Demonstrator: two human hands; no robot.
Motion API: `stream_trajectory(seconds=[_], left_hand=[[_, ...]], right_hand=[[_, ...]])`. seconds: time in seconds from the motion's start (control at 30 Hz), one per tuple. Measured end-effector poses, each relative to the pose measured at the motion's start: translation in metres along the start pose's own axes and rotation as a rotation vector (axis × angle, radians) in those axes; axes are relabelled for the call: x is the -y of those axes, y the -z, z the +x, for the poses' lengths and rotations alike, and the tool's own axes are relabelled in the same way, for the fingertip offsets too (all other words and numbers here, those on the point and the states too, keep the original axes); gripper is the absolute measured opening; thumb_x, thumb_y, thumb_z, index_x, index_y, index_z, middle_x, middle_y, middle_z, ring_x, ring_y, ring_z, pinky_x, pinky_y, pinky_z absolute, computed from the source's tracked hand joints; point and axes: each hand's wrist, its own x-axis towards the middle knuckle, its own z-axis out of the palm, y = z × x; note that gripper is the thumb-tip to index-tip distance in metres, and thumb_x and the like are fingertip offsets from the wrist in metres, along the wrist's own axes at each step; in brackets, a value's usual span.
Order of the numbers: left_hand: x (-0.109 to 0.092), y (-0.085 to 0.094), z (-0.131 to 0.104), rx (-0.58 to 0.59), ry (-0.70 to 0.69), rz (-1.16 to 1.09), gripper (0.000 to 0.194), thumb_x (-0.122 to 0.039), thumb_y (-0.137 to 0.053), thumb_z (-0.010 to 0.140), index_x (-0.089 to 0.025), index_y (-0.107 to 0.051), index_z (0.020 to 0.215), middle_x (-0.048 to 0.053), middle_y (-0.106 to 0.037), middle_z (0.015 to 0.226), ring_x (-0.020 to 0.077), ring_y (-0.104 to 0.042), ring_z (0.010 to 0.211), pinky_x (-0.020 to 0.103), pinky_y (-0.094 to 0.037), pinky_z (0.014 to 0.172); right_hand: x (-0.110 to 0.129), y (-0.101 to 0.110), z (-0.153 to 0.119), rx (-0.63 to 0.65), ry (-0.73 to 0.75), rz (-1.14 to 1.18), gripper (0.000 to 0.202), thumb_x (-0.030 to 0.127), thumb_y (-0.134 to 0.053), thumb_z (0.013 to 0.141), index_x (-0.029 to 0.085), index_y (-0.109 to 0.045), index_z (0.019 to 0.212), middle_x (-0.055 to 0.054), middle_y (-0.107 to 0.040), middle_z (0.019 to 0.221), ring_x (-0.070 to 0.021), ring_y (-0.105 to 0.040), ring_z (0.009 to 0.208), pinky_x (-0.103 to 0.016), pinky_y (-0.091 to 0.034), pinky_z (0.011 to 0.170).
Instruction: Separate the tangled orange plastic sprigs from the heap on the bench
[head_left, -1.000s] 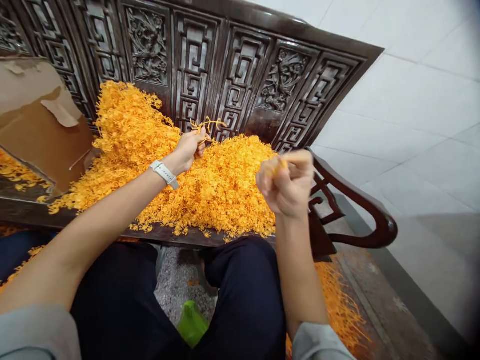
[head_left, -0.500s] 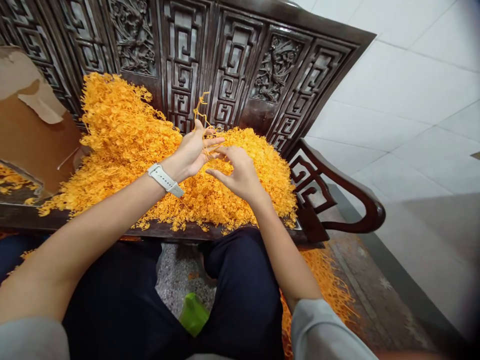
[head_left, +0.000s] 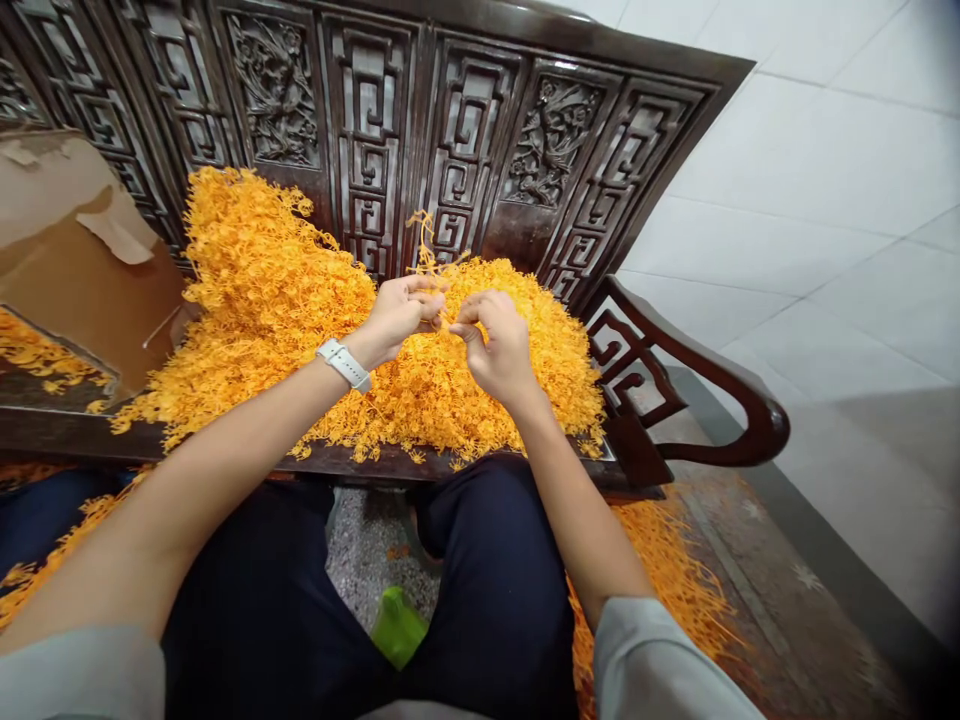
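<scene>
A large heap of small yellow-orange curly plastic-looking pieces [head_left: 262,290] covers the bench seat. Above its right part, my left hand [head_left: 399,315] is closed around thin, branching orange strands [head_left: 426,245] that stick up past the fingers. A pale watch strap circles that wrist. Just to the right, my right hand [head_left: 496,345] is in a pinch, thumb against bent fingers, its tips close to the left fingertips. A bit of orange shows between the two hands; exactly what the right fingers grip is too small to make out.
The dark wooden bench has a carved back [head_left: 469,130] and a curved armrest [head_left: 750,420] at right. A torn cardboard box [head_left: 90,260] stands on the left. More orange strands [head_left: 667,570] lie below the bench at right. Something green [head_left: 397,628] is between my knees.
My left fingers, spread before, have curled closed around the strands. My right thumb and fingers have come together into a pinch. The view has shifted slightly.
</scene>
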Motion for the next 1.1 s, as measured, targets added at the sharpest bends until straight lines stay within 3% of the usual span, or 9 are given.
stream_trajectory(seconds=[0.1,0.17,0.33,0.47,0.6,0.73,0.87,0.97,1.1], left_hand=[[0.005,0.015,0.023,-0.255,0.034,-0.062,0.023,0.004,-0.061,0.092,-0.015,-0.063,0.080,-0.004,-0.058,0.063,0.0052,-0.052,0.050,0.021,-0.044,0.054],[0.002,0.025,0.032,-0.228,0.043,-0.106,0.021,-0.003,-0.066,0.096,-0.015,-0.064,0.080,-0.001,-0.064,0.071,0.0047,-0.056,0.054,0.021,-0.049,0.057],[-0.010,0.018,0.019,0.035,0.003,-0.088,0.009,-0.020,-0.078,0.097,-0.015,-0.072,0.092,0.008,-0.079,0.102,0.0094,-0.070,0.072,0.027,-0.062,0.076],[-0.015,0.000,0.000,0.168,0.037,-0.088,0.008,-0.022,-0.077,0.099,-0.015,-0.073,0.100,0.008,-0.080,0.106,0.0110,-0.074,0.080,0.026,-0.063,0.079],[-0.017,-0.014,-0.007,0.122,0.001,-0.053,0.004,-0.021,-0.072,0.102,-0.019,-0.069,0.104,0.004,-0.079,0.097,0.0112,-0.073,0.072,0.027,-0.062,0.072],[-0.015,-0.013,0.009,-0.138,-0.068,-0.021,0.010,-0.013,-0.067,0.102,-0.020,-0.066,0.095,-0.003,-0.065,0.070,0.0087,-0.060,0.053,0.024,-0.053,0.057],[-0.014,0.018,0.033,-0.368,-0.048,-0.087,0.022,-0.011,-0.061,0.104,-0.020,-0.062,0.084,-0.004,-0.058,0.063,0.0065,-0.050,0.050,0.020,-0.045,0.052],[-0.019,0.042,0.038,-0.359,-0.014,-0.130,0.019,-0.018,-0.065,0.105,-0.022,-0.061,0.086,-0.003,-0.063,0.069,0.0072,-0.056,0.054,0.022,-0.053,0.059],[-0.029,0.041,0.029,-0.296,-0.041,-0.159,0.012,-0.022,-0.066,0.104,-0.025,-0.059,0.096,-0.001,-0.072,0.081,0.0112,-0.066,0.062,0.028,-0.061,0.068]], right_hand=[[0.040,-0.001,0.007,-0.007,0.040,0.238,0.016,0.025,-0.061,0.108,0.024,-0.059,0.091,0.000,-0.062,0.087,-0.0148,-0.061,0.082,-0.033,-0.051,0.076],[0.044,-0.001,0.010,-0.111,0.030,0.309,0.007,0.027,-0.063,0.106,0.026,-0.061,0.100,0.000,-0.061,0.090,-0.0137,-0.062,0.077,-0.032,-0.053,0.072],[-0.027,0.003,0.000,-0.356,-0.379,-0.093,0.056,0.047,-0.070,0.097,0.030,-0.050,0.147,-0.015,-0.049,0.144,-0.0314,-0.060,0.128,-0.057,-0.055,0.104],[-0.057,0.007,-0.015,-0.041,-0.506,0.033,0.051,0.062,-0.069,0.096,0.026,-0.065,0.132,-0.013,-0.066,0.125,-0.0281,-0.066,0.113,-0.049,-0.056,0.096],[-0.047,0.006,-0.015,0.147,-0.413,0.105,0.039,0.061,-0.065,0.101,0.024,-0.067,0.093,0.002,-0.060,0.073,-0.0149,-0.051,0.066,-0.033,-0.042,0.066],[-0.012,0.010,-0.004,0.004,-0.114,-0.084,0.034,0.038,-0.061,0.105,0.023,-0.055,0.075,0.001,-0.057,0.069,-0.0162,-0.048,0.070,-0.036,-0.040,0.071],[0.027,0.012,0.006,-0.082,0.061,0.112,0.029,0.033,-0.064,0.105,0.024,-0.057,0.078,0.001,-0.061,0.073,-0.0153,-0.056,0.071,-0.034,-0.049,0.072],[0.010,0.008,0.006,-0.253,-0.233,0.281,0.025,0.051,-0.070,0.100,0.028,-0.067,0.109,-0.002,-0.071,0.094,-0.0167,-0.066,0.081,-0.034,-0.058,0.074],[-0.059,0.000,-0.007,-0.242,-0.814,0.249,0.072,0.066,-0.076,0.087,0.024,-0.061,0.144,-0.012,-0.073,0.113,-0.0210,-0.068,0.084,-0.036,-0.062,0.070]])
